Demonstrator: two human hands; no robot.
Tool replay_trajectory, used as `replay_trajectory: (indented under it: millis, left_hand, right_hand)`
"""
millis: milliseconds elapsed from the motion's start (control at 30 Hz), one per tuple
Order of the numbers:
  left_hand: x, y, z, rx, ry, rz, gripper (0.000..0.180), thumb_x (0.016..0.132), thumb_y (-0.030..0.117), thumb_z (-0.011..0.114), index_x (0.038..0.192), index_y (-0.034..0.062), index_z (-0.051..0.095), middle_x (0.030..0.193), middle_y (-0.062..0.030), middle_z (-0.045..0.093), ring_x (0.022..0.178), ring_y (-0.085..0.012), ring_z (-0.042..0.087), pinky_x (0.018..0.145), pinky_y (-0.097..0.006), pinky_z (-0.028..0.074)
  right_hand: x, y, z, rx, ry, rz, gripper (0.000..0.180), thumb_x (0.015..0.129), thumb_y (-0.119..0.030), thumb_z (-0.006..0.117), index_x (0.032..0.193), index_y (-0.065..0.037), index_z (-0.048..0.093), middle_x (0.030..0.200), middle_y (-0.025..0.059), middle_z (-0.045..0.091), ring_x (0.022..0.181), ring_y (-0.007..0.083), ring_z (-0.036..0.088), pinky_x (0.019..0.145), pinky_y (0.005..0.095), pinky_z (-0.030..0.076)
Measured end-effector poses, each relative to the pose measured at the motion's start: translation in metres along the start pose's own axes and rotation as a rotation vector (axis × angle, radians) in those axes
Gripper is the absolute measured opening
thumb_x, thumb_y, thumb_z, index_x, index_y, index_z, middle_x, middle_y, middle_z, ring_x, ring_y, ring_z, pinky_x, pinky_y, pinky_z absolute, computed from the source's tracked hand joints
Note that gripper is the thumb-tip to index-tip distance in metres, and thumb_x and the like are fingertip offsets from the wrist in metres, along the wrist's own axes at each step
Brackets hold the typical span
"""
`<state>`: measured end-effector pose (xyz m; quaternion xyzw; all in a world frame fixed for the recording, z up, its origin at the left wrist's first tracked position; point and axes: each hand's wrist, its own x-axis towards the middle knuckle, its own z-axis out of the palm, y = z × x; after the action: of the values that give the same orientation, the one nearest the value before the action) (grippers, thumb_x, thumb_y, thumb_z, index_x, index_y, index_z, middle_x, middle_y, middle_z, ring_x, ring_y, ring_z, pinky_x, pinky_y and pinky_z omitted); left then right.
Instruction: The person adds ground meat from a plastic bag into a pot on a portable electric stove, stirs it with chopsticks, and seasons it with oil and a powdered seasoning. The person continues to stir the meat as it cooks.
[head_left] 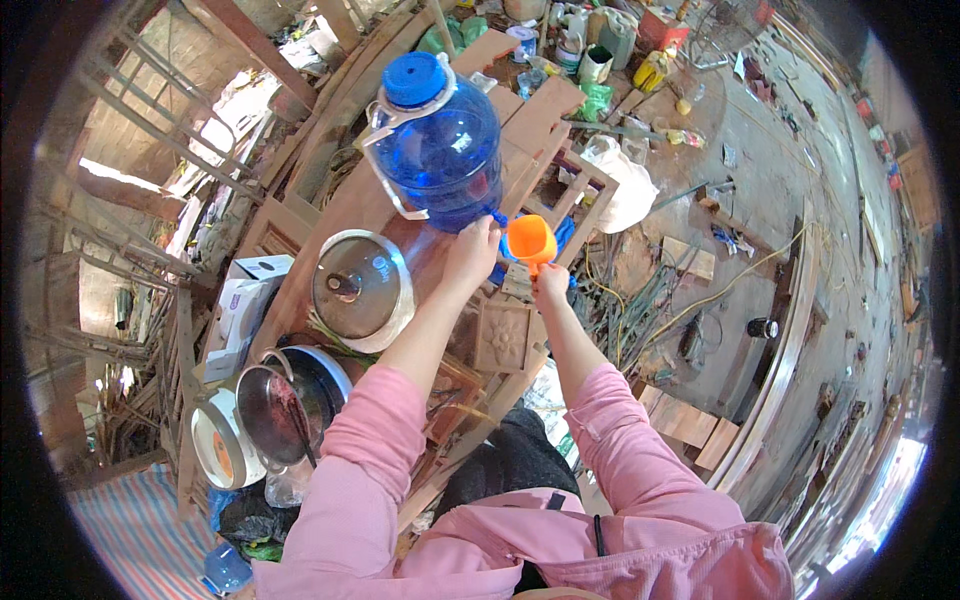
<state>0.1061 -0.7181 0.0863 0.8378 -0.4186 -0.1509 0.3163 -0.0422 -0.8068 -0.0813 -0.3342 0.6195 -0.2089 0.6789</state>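
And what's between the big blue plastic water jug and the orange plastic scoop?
In the head view, a small blue plastic tap sits between the big blue plastic jug and the orange plastic scoop, with the left hand at it.

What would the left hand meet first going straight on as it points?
Probably the blue tap on the blue bottle; the left hand may be touching it, though depth is unclear.

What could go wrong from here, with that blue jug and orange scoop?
If water flows, some might miss the orange scoop in the right hand and spill.

The left hand is at the spigot of the blue jug; a hard tug might shift the jug.

The left forearm passes close to the glass lid and could bump it.
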Motion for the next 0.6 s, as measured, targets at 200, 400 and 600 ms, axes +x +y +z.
replay_trajectory:
  millis: [200, 400, 600]
  left_hand:
    - [0.031, 0.004, 0.03, 0.25, -0.044, -0.146, 0.033, 0.099, 0.036, 0.057, 0.098, 0.0037, 0.061, 0.093, -0.0195, 0.072, 0.087, -0.0382, 0.072, 0.075, -0.05, 0.058]
    - [0.034, -0.001, 0.039, 0.344, -0.027, -0.162, 0.034, 0.099, 0.04, 0.057, 0.095, 0.0063, 0.061, 0.087, -0.0166, 0.072, 0.082, -0.0374, 0.072, 0.07, -0.049, 0.058]
    - [0.035, -0.002, 0.046, 0.377, 0.012, -0.146, 0.029, 0.101, 0.035, 0.053, 0.093, 0.0084, 0.06, 0.086, -0.0139, 0.072, 0.078, -0.0368, 0.072, 0.067, -0.049, 0.057]
  right_hand:
    - [0.003, 0.009, 0.023, -0.062, 0.049, 0.065, 0.018, 0.082, -0.005, 0.061, 0.092, 0.003, 0.075, 0.07, 0.0102, 0.068, 0.055, 0.0183, 0.063, 0.048, 0.0351, 0.047]
    - [-0.017, -0.001, 0.025, 0.078, -0.033, 0.096, 0.015, 0.082, -0.004, 0.062, 0.089, 0.002, 0.074, 0.067, 0.0082, 0.064, 0.05, 0.0148, 0.057, 0.043, 0.0314, 0.041]
    - [-0.021, -0.006, 0.028, 0.084, -0.057, 0.11, 0.015, 0.086, -0.007, 0.061, 0.088, 0.001, 0.073, 0.061, 0.005, 0.059, 0.045, 0.0149, 0.052, 0.041, 0.031, 0.038]
